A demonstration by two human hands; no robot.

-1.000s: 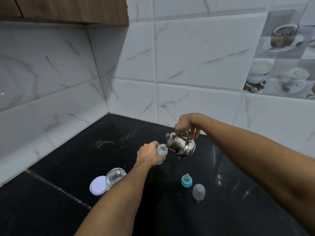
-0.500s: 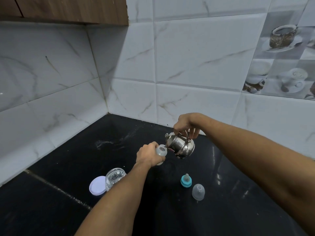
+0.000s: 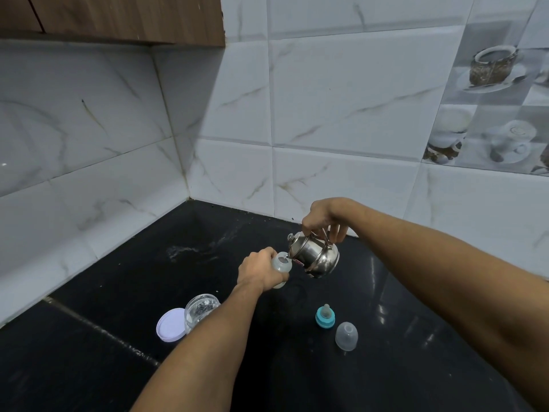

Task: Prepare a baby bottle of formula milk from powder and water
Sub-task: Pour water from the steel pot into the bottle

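Observation:
My left hand is wrapped around a translucent baby bottle held above the black counter, its open mouth facing right. My right hand grips the wire handle of a small steel kettle, which is tilted left with its spout at the bottle's mouth. The teal nipple ring stands on the counter below the kettle. Beside it to the right rests the clear bottle cap. An open glass jar sits left of my forearm with its white lid lying next to it.
The black stone counter meets white marble-pattern wall tiles at the left and back, forming a corner. A wooden cabinet hangs at the top left. A pale powder smear marks the counter near the corner.
The kettle stays tilted at the bottle's mouth throughout. Both hands hold almost the same position, with only a slight shift.

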